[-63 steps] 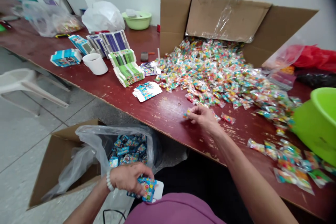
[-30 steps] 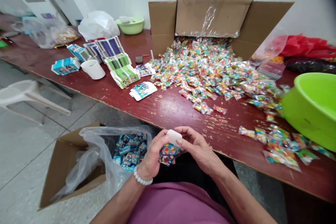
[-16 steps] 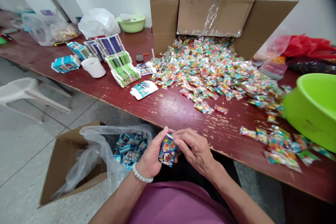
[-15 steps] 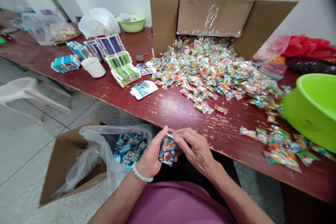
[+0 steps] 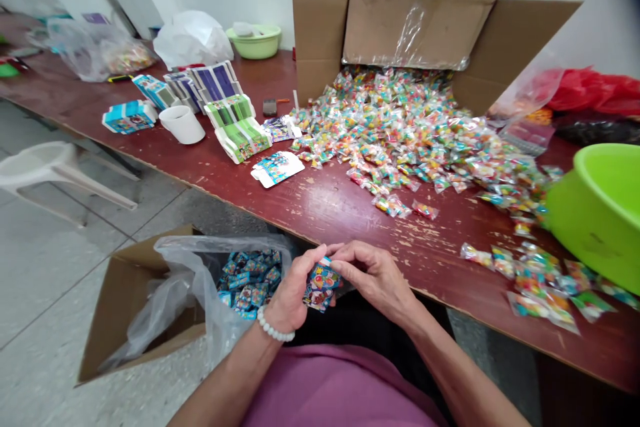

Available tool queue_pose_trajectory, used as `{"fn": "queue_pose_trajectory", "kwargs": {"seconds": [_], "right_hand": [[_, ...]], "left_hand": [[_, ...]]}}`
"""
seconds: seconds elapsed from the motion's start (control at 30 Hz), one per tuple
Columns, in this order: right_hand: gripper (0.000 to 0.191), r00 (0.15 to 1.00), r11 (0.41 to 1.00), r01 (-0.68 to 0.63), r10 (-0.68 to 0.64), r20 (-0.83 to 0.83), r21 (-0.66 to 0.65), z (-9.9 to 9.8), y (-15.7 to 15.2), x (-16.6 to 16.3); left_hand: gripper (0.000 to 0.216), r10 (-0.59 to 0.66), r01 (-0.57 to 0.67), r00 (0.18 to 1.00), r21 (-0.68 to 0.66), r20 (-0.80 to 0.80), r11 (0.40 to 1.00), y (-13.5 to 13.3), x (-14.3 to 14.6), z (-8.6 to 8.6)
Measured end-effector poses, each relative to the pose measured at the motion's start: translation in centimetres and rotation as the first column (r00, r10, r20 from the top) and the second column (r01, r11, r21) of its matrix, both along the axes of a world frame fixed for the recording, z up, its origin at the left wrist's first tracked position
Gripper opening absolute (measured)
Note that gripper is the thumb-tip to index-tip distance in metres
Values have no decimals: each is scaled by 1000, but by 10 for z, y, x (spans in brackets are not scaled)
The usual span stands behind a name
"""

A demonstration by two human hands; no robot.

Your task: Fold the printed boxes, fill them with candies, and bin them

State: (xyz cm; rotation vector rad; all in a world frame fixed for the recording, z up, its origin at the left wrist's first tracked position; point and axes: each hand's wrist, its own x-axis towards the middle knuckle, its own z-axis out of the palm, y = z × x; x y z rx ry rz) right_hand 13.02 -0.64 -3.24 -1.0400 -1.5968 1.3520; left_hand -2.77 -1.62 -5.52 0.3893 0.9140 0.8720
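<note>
Above my lap, just off the table's front edge, a small blue printed candy box (image 5: 321, 285) is held between both hands. My left hand (image 5: 295, 290), with a pale bead bracelet at the wrist, is closed around the box's left side, thumb near the top. My right hand (image 5: 376, 278) pinches the upper right corner by the white top flap; its fingers behind the box are partly hidden. On the table beyond lies a flat blue-and-white carton (image 5: 278, 169). Wrapped candies (image 5: 400, 127) spill in a big heap from a cardboard box (image 5: 415, 30).
Left of my knees, a floor carton (image 5: 107, 310) lined with clear plastic holds several blue candy boxes (image 5: 250, 280). A green basin (image 5: 590, 213) stands at the right. A white cup (image 5: 183, 125), stacked green cartons (image 5: 237, 127) and a white stool (image 5: 50, 167) are leftward.
Both hands stay on the candy box, whose top now tilts slightly away. My right thumb has pressed in closer to the top flap. The view has shifted slightly.
</note>
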Motion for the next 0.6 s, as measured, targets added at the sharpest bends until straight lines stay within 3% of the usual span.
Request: {"fn": "queue_pose_trajectory", "kwargs": {"seconds": [0.1,0.17,0.23,0.3,0.37,0.47,0.6], "right_hand": [[15,990,965,-15,-22,137,262,-9,-12,-7],[41,968,921,-37,-63,243,389,-18,-19,-16],[71,941,890,-80,-82,329,450,-26,-21,-21],[87,923,879,-58,-133,362,473,-33,-15,-18],[78,899,877,47,-246,362,478,-41,-3,-8],[54,832,870,225,-406,378,439,-55,18,15],[34,756,854,298,-484,441,427,-72,30,29]], "left_hand": [[35,63,-63,996,-9,66,998,3,0,-2],[35,103,-103,994,9,40,995,4,-3,-4],[39,143,-135,984,73,-108,988,0,-16,-6],[39,184,-120,916,195,-358,973,-6,-39,-9],[38,212,-18,758,305,-617,952,-11,-70,-12],[40,193,194,438,302,-878,933,-3,-112,-11],[46,488,429,37,455,-872,781,62,-123,-1]]}}
